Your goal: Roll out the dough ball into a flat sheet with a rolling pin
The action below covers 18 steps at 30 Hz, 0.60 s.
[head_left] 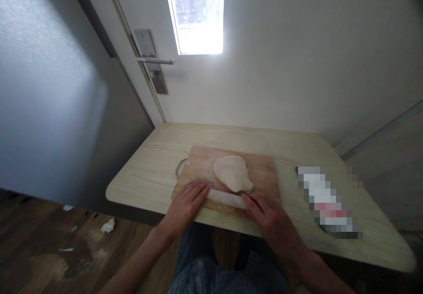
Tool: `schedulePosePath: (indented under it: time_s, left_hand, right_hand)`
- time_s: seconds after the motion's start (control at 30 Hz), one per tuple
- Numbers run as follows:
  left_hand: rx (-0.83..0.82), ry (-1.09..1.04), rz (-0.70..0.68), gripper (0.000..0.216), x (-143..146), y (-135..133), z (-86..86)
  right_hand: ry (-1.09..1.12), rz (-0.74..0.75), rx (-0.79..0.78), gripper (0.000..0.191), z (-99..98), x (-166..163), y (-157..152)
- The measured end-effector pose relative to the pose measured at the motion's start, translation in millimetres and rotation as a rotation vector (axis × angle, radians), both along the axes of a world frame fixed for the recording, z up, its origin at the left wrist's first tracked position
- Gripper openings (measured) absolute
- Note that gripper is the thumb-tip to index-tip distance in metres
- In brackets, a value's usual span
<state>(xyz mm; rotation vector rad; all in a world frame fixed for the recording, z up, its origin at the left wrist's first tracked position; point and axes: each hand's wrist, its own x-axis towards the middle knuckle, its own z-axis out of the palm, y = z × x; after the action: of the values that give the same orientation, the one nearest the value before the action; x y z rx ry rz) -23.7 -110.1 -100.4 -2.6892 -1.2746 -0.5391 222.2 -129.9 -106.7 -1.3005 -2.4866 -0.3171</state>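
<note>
Bare forearms (153, 240), two: left hand (187, 202) and right hand (270, 218) grasp opposite ends of pale rolling pin (226, 197) by near edge of tabletop (142, 186); flattened dough (233, 173) lies just beyond, on wooden board (265, 173).

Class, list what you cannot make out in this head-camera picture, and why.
In the head view:
Ends of the rolling pin: covered by the left hand and right hand.
Pixelated object on the table: detail masked.
Scene beyond the window: washed out by glare.
Pale scrap on the floor: too small to identify.
Left forearm: cut off by the bottom edge.
</note>
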Motion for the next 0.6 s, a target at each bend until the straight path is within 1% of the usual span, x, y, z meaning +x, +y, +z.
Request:
schedulePosePath:
  time_s: [0.1,0.2,0.33,0.47,0.53,0.6]
  left_hand:
    - [-0.034,0.085,-0.097,0.037,-8,8,10.4]
    - [-0.061,0.17,-0.128,0.034,-5,18,23.2]
    - [-0.077,0.243,-0.124,0.029,6,31,40.6]
    - [-0.134,0.242,-0.091,0.026,14,45,52.7]
    - [-0.176,0.24,-0.068,0.025,18,51,53.8]
    - [-0.212,0.248,-0.052,0.024,21,56,51.4]
  right_hand:
    - [-0.008,0.033,-0.035,0.038,8.1,5,10]
    - [0.001,0.072,-0.077,0.035,21.3,11,24]
    - [-0.015,0.087,-0.182,0.028,45.5,22,45]
    - [-0.016,0.112,-0.325,0.024,67.5,31,68]
    - [-0.001,0.127,-0.394,0.024,71.9,33,80]
    - [-0.007,0.179,-0.454,0.022,70.8,34,91]
